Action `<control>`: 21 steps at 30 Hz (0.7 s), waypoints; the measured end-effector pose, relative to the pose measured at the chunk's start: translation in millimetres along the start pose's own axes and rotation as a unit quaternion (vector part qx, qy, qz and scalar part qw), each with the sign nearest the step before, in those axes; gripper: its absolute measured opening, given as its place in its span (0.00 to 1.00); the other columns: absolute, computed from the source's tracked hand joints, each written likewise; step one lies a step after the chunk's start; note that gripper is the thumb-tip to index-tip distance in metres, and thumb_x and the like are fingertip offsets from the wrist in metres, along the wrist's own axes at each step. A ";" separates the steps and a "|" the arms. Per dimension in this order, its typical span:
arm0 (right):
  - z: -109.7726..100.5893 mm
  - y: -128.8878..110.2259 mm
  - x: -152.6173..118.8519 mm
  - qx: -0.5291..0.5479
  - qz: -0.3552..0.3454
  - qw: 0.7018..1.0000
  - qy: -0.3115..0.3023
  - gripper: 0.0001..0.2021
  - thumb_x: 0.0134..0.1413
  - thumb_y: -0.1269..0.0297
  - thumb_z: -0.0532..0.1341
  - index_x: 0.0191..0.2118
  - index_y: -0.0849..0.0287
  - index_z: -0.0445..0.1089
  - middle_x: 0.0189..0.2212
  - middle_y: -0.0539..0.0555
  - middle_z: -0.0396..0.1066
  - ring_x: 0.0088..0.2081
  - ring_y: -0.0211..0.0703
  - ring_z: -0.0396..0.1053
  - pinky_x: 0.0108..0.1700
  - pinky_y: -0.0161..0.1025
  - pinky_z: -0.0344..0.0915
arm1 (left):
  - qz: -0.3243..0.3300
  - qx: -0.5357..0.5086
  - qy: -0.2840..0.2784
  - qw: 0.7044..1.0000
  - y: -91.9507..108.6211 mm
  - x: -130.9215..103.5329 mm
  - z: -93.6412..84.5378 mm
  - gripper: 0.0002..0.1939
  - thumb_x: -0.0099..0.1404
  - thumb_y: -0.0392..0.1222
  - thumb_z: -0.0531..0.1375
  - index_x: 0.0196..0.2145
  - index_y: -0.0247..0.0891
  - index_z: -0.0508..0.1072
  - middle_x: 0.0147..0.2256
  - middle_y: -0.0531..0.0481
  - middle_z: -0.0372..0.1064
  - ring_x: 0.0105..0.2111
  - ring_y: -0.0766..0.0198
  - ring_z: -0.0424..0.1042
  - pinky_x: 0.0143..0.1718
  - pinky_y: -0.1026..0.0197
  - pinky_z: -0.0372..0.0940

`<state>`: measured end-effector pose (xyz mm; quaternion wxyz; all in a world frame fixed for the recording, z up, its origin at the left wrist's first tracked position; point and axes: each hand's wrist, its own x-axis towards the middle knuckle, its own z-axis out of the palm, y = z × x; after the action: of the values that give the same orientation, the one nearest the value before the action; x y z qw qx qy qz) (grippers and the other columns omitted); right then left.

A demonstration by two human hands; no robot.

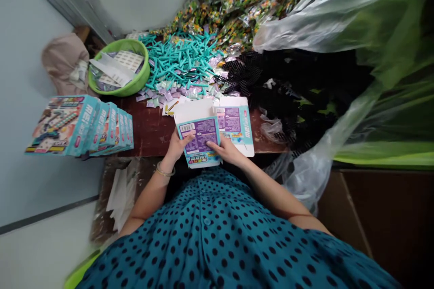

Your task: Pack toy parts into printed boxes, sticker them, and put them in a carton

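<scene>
Between my two hands is a purple and light-blue printed cardboard box (203, 137), its white flap standing up at the far end. My left hand (175, 148) grips its left edge, thumb on the printed face. On the right edge my right hand (228, 148) holds it the same way, thumb flat on the print. The fingers underneath are hidden. A second box (244, 122) of the same print lies on the dark red table (154, 128), just behind my right hand. A small printed sheet (172, 106) pokes out beyond the held box's upper left corner.
Printed boxes (96, 126) stand in a row at the left. Behind them is a green basket (144, 72) with sheets inside. Turquoise sticks (179, 58), small sachets (166, 95) and bagged orange-green pieces (233, 0) are heaped at the back. Black mesh pieces (305, 86) and clear plastic (325, 27) fill the right.
</scene>
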<state>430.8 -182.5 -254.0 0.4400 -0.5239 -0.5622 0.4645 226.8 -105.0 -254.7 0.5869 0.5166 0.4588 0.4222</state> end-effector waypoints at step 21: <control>51.7 -5.1 99.1 -0.219 -0.177 0.941 -0.189 0.16 0.68 0.60 0.59 0.55 0.56 0.77 0.48 0.58 0.78 0.50 0.50 0.76 0.58 0.48 0.70 | -0.121 -0.169 0.153 0.966 7.7 -50.4 -62.2 0.25 0.57 0.42 0.64 0.53 0.38 0.73 0.38 0.49 0.78 0.35 0.60 0.77 0.43 0.58 0.70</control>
<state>372.8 -86.9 -257.6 0.2751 -0.4018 -0.8064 0.3355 154.8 -139.4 -244.7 0.6350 0.2803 0.5241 0.4935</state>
